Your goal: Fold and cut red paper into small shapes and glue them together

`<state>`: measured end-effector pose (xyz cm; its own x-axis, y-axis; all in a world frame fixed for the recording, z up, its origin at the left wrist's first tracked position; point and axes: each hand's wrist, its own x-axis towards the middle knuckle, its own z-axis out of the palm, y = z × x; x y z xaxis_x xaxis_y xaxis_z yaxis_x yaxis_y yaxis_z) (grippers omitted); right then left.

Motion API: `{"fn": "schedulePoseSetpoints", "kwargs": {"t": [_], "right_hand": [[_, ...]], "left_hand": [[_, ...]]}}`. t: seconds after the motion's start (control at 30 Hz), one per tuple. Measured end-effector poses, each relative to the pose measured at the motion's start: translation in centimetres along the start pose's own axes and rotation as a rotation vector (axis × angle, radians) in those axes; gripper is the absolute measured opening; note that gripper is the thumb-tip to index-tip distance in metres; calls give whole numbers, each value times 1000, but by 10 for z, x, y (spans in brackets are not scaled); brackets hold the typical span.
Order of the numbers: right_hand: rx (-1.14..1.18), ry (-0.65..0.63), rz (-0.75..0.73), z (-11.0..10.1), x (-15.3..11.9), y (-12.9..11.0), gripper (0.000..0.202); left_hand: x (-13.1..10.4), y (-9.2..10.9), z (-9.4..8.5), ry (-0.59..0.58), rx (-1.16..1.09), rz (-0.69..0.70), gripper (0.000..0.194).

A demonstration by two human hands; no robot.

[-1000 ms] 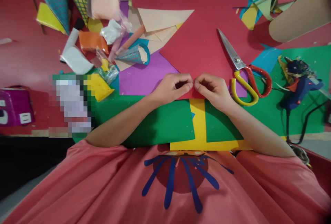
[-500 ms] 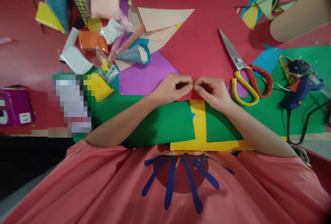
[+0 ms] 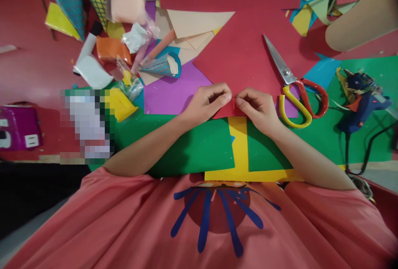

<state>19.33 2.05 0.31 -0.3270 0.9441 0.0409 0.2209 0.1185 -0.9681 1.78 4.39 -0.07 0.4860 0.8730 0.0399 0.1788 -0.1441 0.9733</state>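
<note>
My left hand is closed in a pinch, thumb against forefinger, above the lower part of a red sheet. Facing it across a small gap, my right hand is pinched the same way. Whatever sits between the fingertips is too small to make out. To the right of my right hand lie large scissors, blades parted, with one yellow and one red handle. A purple sheet lies beside my left hand, partly under the red one.
A blue glue gun with a cord lies at right, below a cardboard tube. On the left are a small patterned cone, an orange clay packet, a yellow packet and larger cones. Green sheets line the front.
My hands have moved slightly apart, so the gap between the fingertips is wider. The view has shifted very slightly; the scissors and other items stay in place.
</note>
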Motion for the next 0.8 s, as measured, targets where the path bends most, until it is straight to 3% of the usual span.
{"fn": "schedulePoseSetpoints", "kwargs": {"t": [0.53,0.8], "right_hand": [[-3,-7,36,2,-1,0,20],[212,86,72,-2,3,1,24]], "left_hand": [[-2,0,4,61,79,31,23],[-1,-4,3,230,46,49,40]]}}
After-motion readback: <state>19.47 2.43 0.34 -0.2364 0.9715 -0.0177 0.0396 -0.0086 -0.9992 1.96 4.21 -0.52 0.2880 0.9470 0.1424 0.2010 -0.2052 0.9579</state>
